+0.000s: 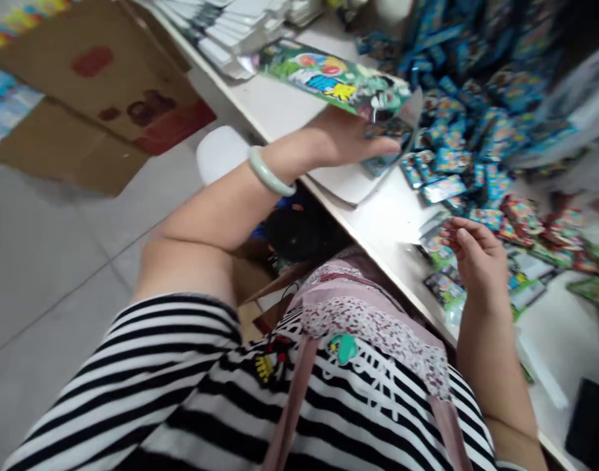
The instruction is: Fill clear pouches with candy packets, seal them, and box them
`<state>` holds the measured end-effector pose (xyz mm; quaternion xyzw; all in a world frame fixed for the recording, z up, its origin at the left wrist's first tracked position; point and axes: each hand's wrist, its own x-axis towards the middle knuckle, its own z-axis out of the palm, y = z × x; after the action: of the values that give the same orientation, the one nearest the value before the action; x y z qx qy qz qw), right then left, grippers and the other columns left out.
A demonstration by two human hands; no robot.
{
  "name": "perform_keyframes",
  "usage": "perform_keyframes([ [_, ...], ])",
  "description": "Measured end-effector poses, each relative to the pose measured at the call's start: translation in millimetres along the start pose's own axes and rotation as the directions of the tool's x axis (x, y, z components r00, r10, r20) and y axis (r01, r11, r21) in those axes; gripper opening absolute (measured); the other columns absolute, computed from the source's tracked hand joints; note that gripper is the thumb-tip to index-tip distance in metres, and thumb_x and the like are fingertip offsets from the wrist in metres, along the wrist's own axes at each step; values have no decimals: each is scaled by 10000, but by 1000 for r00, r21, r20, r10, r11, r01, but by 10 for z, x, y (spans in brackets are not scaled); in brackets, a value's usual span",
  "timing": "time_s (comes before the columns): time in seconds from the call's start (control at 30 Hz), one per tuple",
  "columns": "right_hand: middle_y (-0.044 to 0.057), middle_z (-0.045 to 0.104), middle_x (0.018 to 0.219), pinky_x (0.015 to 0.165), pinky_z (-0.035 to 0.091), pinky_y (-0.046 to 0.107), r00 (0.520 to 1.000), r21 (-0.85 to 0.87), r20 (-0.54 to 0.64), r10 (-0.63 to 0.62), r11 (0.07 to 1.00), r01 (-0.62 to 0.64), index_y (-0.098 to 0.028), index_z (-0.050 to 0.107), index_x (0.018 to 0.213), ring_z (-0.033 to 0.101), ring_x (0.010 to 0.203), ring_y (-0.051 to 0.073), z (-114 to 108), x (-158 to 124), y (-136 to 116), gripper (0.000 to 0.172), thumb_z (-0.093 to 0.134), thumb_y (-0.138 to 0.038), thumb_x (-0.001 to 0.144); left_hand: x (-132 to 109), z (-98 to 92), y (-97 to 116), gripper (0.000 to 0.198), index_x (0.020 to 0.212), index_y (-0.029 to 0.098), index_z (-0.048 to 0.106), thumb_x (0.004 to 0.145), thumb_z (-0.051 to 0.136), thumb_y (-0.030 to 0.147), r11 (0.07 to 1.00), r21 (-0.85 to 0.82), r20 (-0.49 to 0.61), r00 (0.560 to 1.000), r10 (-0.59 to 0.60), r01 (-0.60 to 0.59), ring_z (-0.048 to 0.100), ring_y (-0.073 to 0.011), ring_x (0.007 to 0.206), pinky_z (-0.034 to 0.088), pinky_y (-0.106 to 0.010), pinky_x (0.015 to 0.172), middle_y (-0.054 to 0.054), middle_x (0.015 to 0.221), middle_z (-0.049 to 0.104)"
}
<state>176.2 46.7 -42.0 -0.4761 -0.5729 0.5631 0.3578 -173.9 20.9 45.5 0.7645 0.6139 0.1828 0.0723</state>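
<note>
My left hand, with a pale green bangle on its wrist, holds a green cartoon-printed plastic bag above the white table. The thumb points right along the bag's near end, which looks clear and glossy; the other fingers are partly hidden by the bag. Farther right, my right hand has thumb and fingertips pinched together. Whatever may be between them is too small and blurred to name. Under and beside it lie printed packets. A heap of small blue packets spreads between and beyond my hands.
Red packets lie right of the blue ones. A white stack stands at the table's far left end. The table edge runs diagonally before me. On the floor at left are a cardboard box and a white stool.
</note>
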Motion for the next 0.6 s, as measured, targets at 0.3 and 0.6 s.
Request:
perform_keyframes([
  [0.3, 71, 744, 966, 790, 590, 423, 966, 77, -240, 93, 994, -76, -262, 718, 927, 726, 828, 217, -619, -261, 361, 353, 775, -502, 675, 1375, 38, -625, 677, 1409, 85, 296, 881, 657, 305, 975, -30, -211, 952, -222, 221, 281, -149, 1367, 215, -377, 1251, -117, 1535, 380],
  [0.6, 60, 752, 968, 924, 565, 567, 977, -31, -142, 160, 986, -166, -342, 736, 886, 742, 901, 302, -423, -195, 384, 280, 776, -525, 678, 1043, -64, -642, 544, 1258, 190, 415, 1013, 310, 664, 974, -218, -201, 973, -113, 68, 211, -137, 1312, 84, -400, 1241, -23, 1293, 583],
])
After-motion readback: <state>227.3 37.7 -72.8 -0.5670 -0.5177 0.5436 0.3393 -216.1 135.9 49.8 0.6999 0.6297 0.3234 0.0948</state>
